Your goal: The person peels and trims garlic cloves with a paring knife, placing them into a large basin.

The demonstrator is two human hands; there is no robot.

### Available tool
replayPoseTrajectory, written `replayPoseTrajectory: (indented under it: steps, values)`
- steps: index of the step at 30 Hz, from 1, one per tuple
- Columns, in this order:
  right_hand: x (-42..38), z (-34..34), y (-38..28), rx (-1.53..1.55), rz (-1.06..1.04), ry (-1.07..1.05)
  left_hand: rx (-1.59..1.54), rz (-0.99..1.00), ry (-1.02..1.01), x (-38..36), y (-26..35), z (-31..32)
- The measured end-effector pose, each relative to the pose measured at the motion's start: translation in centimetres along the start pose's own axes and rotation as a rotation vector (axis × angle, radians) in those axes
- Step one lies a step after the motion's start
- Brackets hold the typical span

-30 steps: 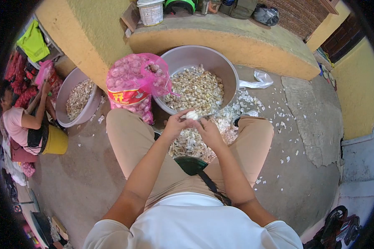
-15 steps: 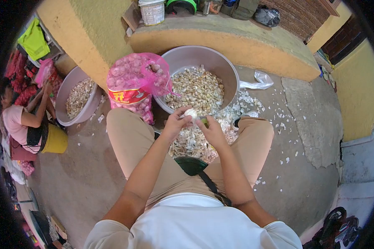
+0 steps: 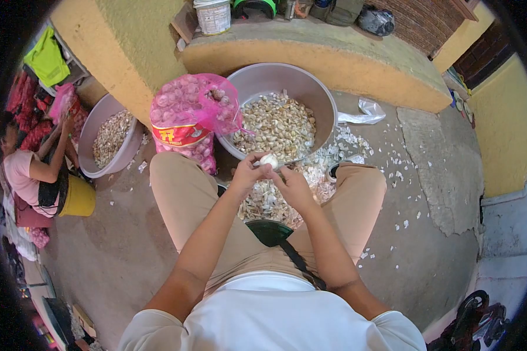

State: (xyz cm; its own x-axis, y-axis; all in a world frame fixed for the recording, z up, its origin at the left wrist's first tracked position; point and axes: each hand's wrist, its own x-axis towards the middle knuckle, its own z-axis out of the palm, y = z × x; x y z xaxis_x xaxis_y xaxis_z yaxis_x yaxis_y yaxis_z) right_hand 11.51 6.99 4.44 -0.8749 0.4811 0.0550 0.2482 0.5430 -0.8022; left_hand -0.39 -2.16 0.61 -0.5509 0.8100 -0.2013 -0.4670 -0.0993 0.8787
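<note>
A white garlic bulb (image 3: 269,160) is held by my left hand (image 3: 249,174), its fingers wrapped round the bulb's near side. My right hand (image 3: 293,186) touches the bulb from the right with its fingers bent; whatever lies within that hand is hidden. Just beyond both hands stands a large grey basin (image 3: 328,105) holding loose garlic cloves (image 3: 281,126). Peels and skins (image 3: 269,205) lie heaped below my hands, between my knees. To the left of the basin is a pink mesh sack (image 3: 178,102) full of garlic bulbs.
At the far left a person in a pink shirt (image 3: 23,175) sits beside a yellow bucket (image 3: 78,196) and a second basin (image 3: 89,126) of cloves. Behind the large basin runs a yellow ledge (image 3: 334,73). A plastic bag (image 3: 366,112) and scattered skins lie on the floor at right.
My right hand has shifted slightly left, closer to the bulb. The green item seen by its fingers before is now out of sight.
</note>
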Motion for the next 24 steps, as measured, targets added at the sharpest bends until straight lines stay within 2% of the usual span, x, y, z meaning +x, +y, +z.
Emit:
replayPoseTrajectory:
  steps: [4,7,13,16,19,24]
  values:
    - [-0.3,0.7,0.2,-0.170,0.022,-0.092,-0.045,-0.014,0.060,0.0,-0.1,0.0]
    - [-0.1,0.5,0.4,-0.232,0.127,-0.150,-0.078,0.026,0.079,0.1,-0.1,-0.2]
    - [0.6,-0.2,2.1,0.140,0.243,0.066,0.189,0.066,0.055,-0.1,0.5,0.1]
    - [0.8,0.8,3.2,0.296,0.191,0.053,0.400,0.207,-0.047,0.1,-0.6,0.1]
    - [0.4,-0.2,0.9,0.505,0.351,-0.040,0.398,0.211,-0.060,0.2,-1.5,0.3]
    - [0.5,0.0,1.5,0.566,0.365,-0.065,0.368,0.201,-0.035,-0.5,-0.9,1.1]
